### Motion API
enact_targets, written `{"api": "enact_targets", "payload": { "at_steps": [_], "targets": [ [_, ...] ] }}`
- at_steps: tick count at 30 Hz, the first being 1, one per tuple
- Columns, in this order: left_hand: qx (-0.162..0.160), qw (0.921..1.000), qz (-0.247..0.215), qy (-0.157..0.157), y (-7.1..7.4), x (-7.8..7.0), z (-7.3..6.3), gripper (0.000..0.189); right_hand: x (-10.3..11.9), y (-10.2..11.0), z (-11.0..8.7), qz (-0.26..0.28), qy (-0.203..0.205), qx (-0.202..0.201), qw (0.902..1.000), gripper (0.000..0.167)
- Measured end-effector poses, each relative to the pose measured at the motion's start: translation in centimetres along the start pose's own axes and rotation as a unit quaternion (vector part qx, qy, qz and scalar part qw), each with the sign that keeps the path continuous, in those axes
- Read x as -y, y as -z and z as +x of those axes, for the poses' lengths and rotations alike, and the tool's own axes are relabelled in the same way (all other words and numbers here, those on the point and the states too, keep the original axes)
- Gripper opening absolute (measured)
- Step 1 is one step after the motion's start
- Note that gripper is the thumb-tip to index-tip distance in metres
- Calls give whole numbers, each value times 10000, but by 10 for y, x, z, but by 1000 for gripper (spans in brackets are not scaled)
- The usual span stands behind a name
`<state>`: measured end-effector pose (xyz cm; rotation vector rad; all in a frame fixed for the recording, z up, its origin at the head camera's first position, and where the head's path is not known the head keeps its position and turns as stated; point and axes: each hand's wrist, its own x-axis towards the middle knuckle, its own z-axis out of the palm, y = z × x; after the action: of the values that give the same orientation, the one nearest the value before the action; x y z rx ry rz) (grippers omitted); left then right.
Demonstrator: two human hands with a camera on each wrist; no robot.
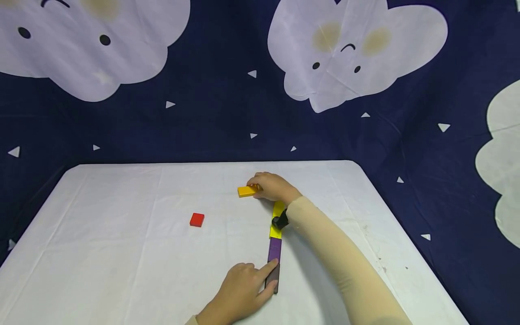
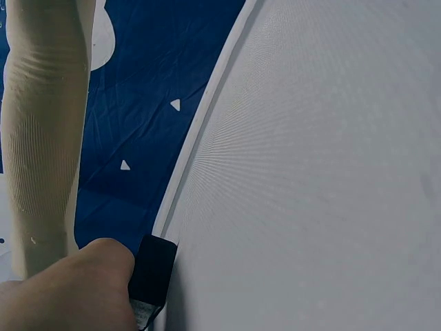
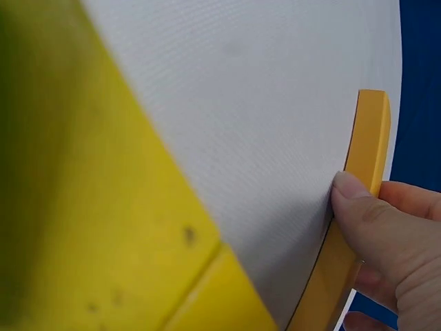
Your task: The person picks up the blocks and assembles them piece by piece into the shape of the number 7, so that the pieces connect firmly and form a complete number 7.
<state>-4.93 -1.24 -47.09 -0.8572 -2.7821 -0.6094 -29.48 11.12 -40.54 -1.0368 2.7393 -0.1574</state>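
A row of flat blocks runs away from me on the white table (image 1: pixel 101 253): a dark block (image 1: pixel 272 277) nearest, then a purple block (image 1: pixel 274 248), then yellow blocks (image 1: pixel 276 232). My left hand (image 1: pixel 241 286) lies at the near end, index fingertip by the purple-dark joint and thumb on the dark block. In the left wrist view the dark block's end (image 2: pixel 153 270) shows beside the thumb. Beyond the row, my right hand (image 1: pixel 273 186) pinches an orange-yellow block (image 1: pixel 246 191) between thumb and fingers. The right wrist view shows this block (image 3: pixel 372 138) with the thumb across it.
A red square block (image 1: pixel 197 220) lies left of the row. My right forearm (image 1: pixel 337 257) passes over the table on the right, a black wrist camera (image 1: pixel 280 220) overlapping the yellow blocks. A dark blue cloth with clouds (image 1: pixel 211 117) hangs behind the table.
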Motion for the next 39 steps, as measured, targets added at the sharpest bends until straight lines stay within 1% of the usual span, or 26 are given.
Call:
{"api": "enact_targets", "payload": {
  "at_steps": [2,9,15,24,28,31,34,37,39],
  "targets": [
    [1,10000,-9,0,0,0,0,42,-1,-1,0,6,-23,-30,10000,38],
    [-184,9998,79,-78,-2,0,-1,41,-4,-5,2,-109,-84,-153,9998,35],
    [-270,9995,109,-117,-3,0,-1,41,-5,-5,3,-105,-168,-118,9997,35],
    [-258,9996,102,-81,-2,0,-2,41,-6,-4,1,-5,-324,15,9995,38],
    [-178,9998,72,-43,-1,0,-1,41,-6,-3,1,-56,-250,-49,9997,39],
    [-183,9998,66,-47,-2,0,-1,41,-3,-1,2,-92,-106,-180,9997,47],
    [-371,9992,125,-102,-3,1,-2,41,6,1,4,-61,30,-287,9996,57],
    [-528,9983,182,-138,-4,1,-2,40,19,2,8,4,147,-239,9996,65],
    [-563,9981,160,-165,-4,1,-2,40,29,2,11,-1,274,-180,9995,69]
  ]
}}
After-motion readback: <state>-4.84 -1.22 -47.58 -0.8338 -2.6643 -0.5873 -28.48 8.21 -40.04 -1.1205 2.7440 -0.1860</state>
